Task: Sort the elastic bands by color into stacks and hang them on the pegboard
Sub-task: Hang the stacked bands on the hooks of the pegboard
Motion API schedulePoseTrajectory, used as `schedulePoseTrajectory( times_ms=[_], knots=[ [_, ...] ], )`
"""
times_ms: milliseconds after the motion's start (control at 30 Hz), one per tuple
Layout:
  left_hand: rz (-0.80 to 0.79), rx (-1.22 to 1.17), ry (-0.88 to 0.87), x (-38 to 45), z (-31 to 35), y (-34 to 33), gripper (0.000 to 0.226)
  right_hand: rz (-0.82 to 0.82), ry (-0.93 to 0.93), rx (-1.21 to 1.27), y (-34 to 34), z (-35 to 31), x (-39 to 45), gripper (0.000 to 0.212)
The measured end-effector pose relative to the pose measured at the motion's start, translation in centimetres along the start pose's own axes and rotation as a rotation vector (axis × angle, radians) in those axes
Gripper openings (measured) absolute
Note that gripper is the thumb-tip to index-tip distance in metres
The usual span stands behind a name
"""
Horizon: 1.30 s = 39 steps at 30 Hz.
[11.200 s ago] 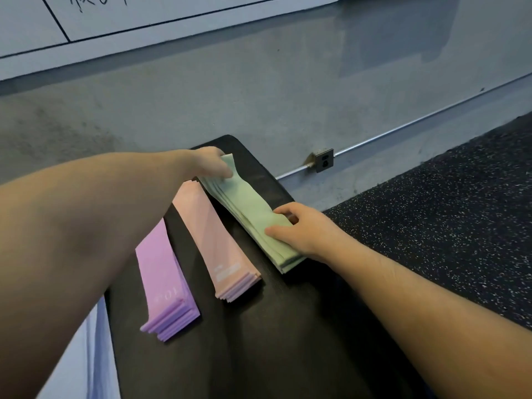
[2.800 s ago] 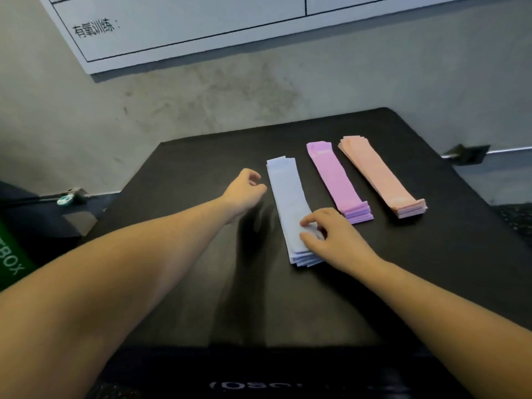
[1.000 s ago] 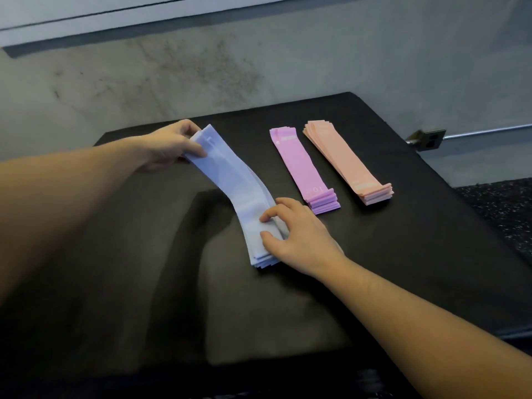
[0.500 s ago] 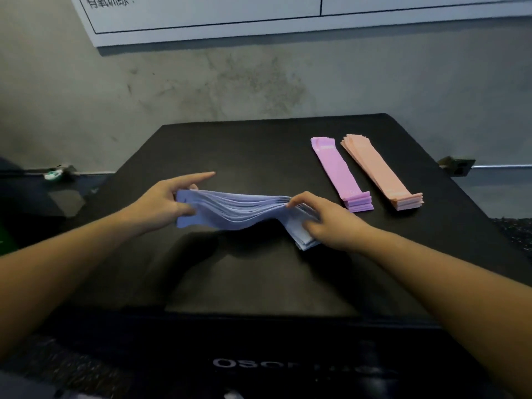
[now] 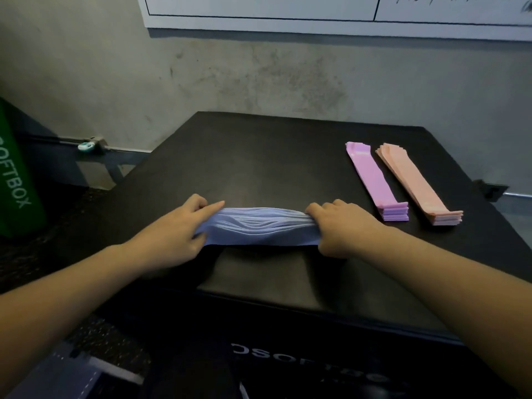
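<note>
Quick count from where I'm standing: three stacks of elastic bands total. One blue stack (image 5: 259, 227), held between my two hands, left hand (image 5: 175, 234) on one end and right hand (image 5: 342, 228) on the other. One purple stack (image 5: 374, 180) and one pink stack (image 5: 417, 182), side by side on the one black box (image 5: 259, 168). How many bands per stack? Too many thin layers, can't tell. One green box (image 5: 14, 174) on the left, one whiteboard (image 5: 259, 10) on the wall.
</note>
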<state>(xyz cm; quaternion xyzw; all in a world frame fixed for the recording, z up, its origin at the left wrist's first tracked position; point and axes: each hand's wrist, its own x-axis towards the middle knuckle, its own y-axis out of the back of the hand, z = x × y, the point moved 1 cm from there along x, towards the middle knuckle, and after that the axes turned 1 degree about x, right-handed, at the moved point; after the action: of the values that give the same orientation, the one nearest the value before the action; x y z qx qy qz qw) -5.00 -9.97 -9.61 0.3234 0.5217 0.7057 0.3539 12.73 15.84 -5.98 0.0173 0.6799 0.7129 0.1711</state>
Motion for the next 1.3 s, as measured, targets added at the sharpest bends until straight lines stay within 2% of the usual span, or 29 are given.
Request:
schedulePoseTrajectory(
  times_ms=[100,167,300,367,467,567,667,767,867,933,1067,1300],
  knots=[
    [0.059,0.176,-0.043,-0.5,-0.3,-0.7,0.066,0.102,0.011,-0.115,-1.2,-0.8,0.1,0.049],
    [0.134,0.310,-0.100,-0.9,-0.5,-1.1,0.073,0.198,0.043,-0.139,-2.2,-0.7,0.1,0.050],
    [0.018,0.448,-0.071,-0.9,0.0,-0.8,0.082,0.287,0.074,-0.026,-3.1,0.0,0.1,0.071],
    [0.028,0.496,-0.115,-0.6,0.0,-0.3,0.078,0.296,0.096,0.006,-3.1,0.4,0.4,0.074],
    [0.139,0.540,-0.238,-0.1,-0.6,-0.1,0.059,0.270,0.150,0.048,-2.9,1.2,0.5,0.066],
    [0.117,0.511,-0.272,0.8,0.3,1.2,0.041,0.250,0.189,0.067,-3.1,1.7,0.8,0.052],
    [-0.005,0.472,-0.189,1.8,2.6,1.6,0.024,0.248,0.187,0.058,-3.2,1.8,1.0,0.043],
    [-0.097,0.434,-0.053,2.5,3.6,0.2,0.027,0.259,0.154,0.051,-3.2,1.5,1.1,0.039],
    [0.001,0.535,-0.156,2.5,2.5,-1.3,0.058,0.293,0.147,0.012,-3.6,1.2,1.1,0.038],
    [0.052,0.520,-0.214,2.1,1.6,-1.6,0.068,0.298,0.150,0.039,-3.7,1.5,1.1,0.041],
    [0.100,0.459,-0.275,1.5,1.1,-1.8,0.066,0.248,0.178,0.078,-3.4,2.1,0.9,0.048],
    [0.040,0.341,-0.383,2.3,0.6,-0.3,0.040,0.253,0.258,0.072,-3.4,2.7,1.1,0.035]
  ],
)
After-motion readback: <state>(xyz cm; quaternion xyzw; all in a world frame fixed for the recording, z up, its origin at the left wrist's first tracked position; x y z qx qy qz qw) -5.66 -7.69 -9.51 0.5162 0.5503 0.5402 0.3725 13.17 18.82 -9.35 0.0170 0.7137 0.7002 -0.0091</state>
